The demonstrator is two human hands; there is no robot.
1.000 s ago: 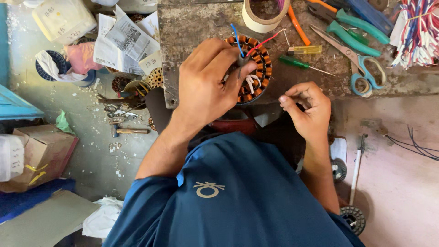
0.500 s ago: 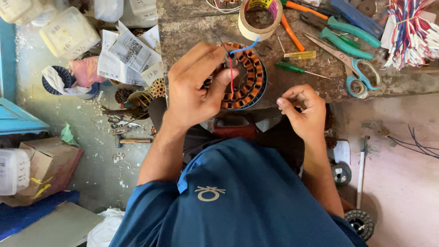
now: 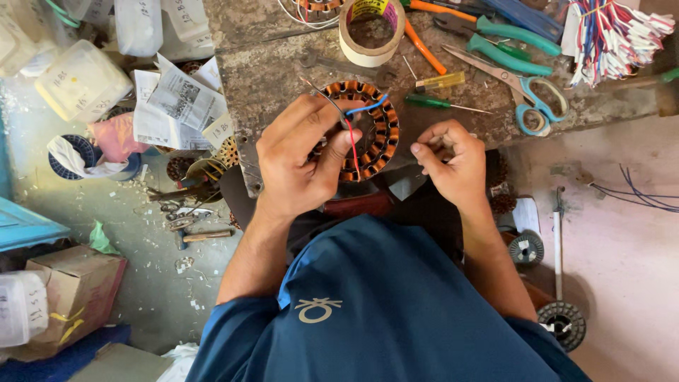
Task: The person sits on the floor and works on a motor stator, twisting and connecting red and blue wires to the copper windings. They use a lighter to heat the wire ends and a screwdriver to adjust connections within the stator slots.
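The stator ring [image 3: 371, 131], w/ copper coils, was lying flat on the bench edge [image 3: 283, 78], partly under the left hand [image 3: 300, 159]. Red and blue lead wires [image 3: 353, 145] were pinched betw. thumb and fingers of that hand, right over the ring. The right hand [image 3: 449, 159] was curled, fingertips pressed together just beside the ring; what it held couldn't be told, too small. Ring judged heavy, stiff; best gripped at the outer rim. Leads judged thin, floppy, easily kinked.

The left hand [image 3: 300, 159] hides the near-left part of the wound stator ring [image 3: 375, 131]. The bundle of striped wires [image 3: 612, 35] and the desk [image 3: 269, 78] run past the top edge.
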